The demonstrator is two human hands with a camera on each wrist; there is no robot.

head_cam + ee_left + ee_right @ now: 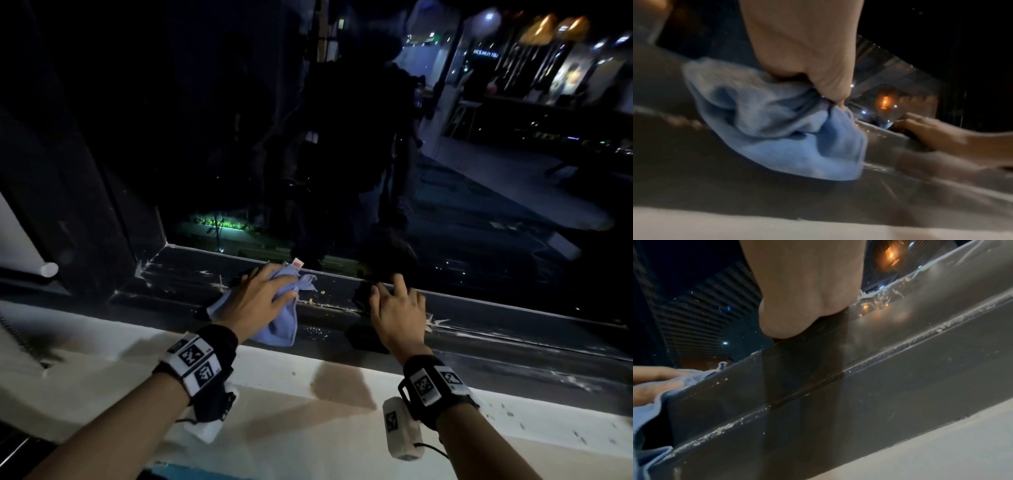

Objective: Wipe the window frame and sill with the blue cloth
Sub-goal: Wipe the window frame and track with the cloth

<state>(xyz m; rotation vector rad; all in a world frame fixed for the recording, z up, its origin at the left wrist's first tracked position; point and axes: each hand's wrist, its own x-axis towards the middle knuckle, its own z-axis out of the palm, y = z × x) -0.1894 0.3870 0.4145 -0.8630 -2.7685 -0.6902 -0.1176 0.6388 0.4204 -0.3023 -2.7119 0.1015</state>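
The blue cloth (pixel 284 325) (pixel 787 138) (pixel 647 410) lies bunched on the dark window sill (pixel 479 342), left of centre. My left hand (pixel 260 298) (pixel 807 56) presses on it with fingers spread and fairly straight, and the thumb pushes into a fold. My right hand (pixel 397 308) (pixel 807 288) rests on the dark sill to the right, its fingertips at the lip below the glass, holding nothing. Pale crumbs (pixel 315 301) dot the sill between the hands. The left wrist view is blurred.
The dark window pane (pixel 376 171) rises straight behind the sill, with the dark side frame (pixel 102 205) at the left. A white ledge (pixel 308 411) runs below the sill toward me. A white blind roll end (pixel 48 269) juts out at the far left.
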